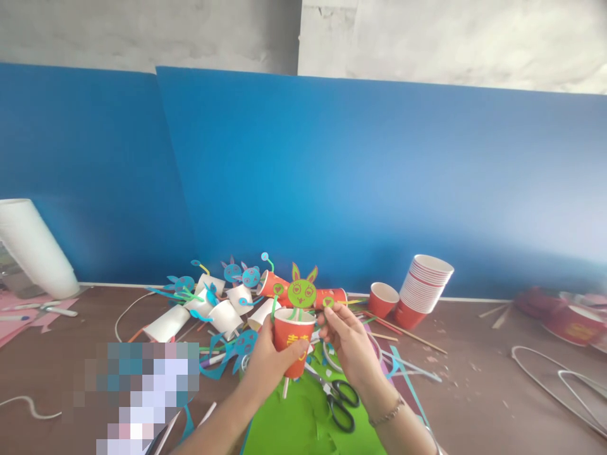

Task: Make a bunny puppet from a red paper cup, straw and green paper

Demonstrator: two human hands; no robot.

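My left hand [272, 360] is wrapped round a red paper cup [290, 335] with yellow characters. Out of the cup's mouth rises a green paper rabbit head [302, 292] with pink-lined ears and a drawn face. To its left, a green bendy straw [274, 308] carries a small green paper disc [278, 289]. My right hand [348, 338] pinches another small green paper disc [328, 303] at the cup's right side; whatever joins it to the cup is hidden by the fingers. A pale stick [285, 387] pokes out below the cup.
Black-handled scissors [342, 404] lie on green paper [284, 423] under my hands. White cups [225, 318] with blue paper animals lie at left. A stack of cups [424, 287] and a single red cup [383, 299] stand right. A white cable [535, 373] curls at far right.
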